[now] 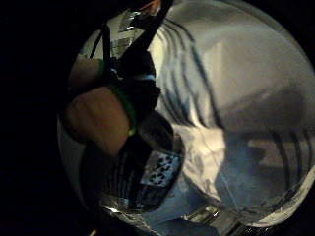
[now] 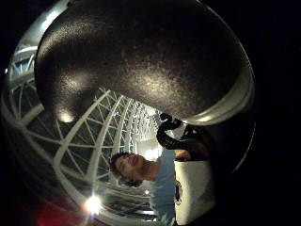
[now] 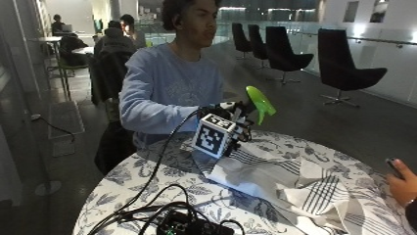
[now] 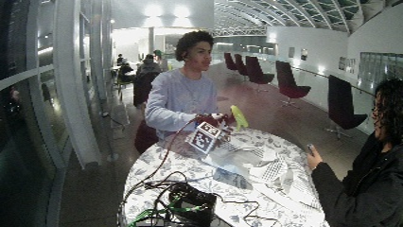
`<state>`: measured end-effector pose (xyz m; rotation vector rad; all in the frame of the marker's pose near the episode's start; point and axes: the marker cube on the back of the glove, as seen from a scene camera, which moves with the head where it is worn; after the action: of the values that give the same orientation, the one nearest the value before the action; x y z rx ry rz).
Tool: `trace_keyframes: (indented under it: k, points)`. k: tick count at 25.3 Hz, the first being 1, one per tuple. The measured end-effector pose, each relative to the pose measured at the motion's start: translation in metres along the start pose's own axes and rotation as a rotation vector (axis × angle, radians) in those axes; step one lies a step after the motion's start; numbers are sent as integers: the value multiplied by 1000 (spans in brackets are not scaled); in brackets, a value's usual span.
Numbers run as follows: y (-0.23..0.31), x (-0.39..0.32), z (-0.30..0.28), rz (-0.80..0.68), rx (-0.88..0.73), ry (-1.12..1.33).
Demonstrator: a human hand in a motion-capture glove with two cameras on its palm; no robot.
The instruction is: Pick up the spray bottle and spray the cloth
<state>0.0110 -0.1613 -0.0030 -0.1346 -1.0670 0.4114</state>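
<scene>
my gloved hand (image 3: pixel 224 117) curls around the spray bottle (image 3: pixel 259 104), lifted at frame centre above the striped cloth (image 3: pixel 293 183) spread on a round floral table (image 3: pixel 130 191); dark chairs (image 3: pixel 345 63) line the hall upper right.

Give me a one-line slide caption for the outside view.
Gloved right hand holds the green-topped spray bottle above the striped cloth on the floral table.

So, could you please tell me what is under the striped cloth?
The striped cloth lies crumpled on the floral tablecloth, which shows around it. Whether anything else sits beneath its folds cannot be seen.
</scene>
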Motion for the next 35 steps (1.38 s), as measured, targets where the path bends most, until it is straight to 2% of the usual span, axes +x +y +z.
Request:
trace_keyframes:
  k: [7,14,17,23,28,32,35]
  points:
    - [-35,-47,55,-360,-5,-3]
    - [-79,-44,128,-539,-79,51]
    - [-97,-29,151,-570,-113,119]
    - [-129,-12,171,-590,-12,178]
    - [-118,9,176,-555,-139,197]
    - [-120,7,177,-520,-85,177]
    - [-98,0,163,-502,-64,149]
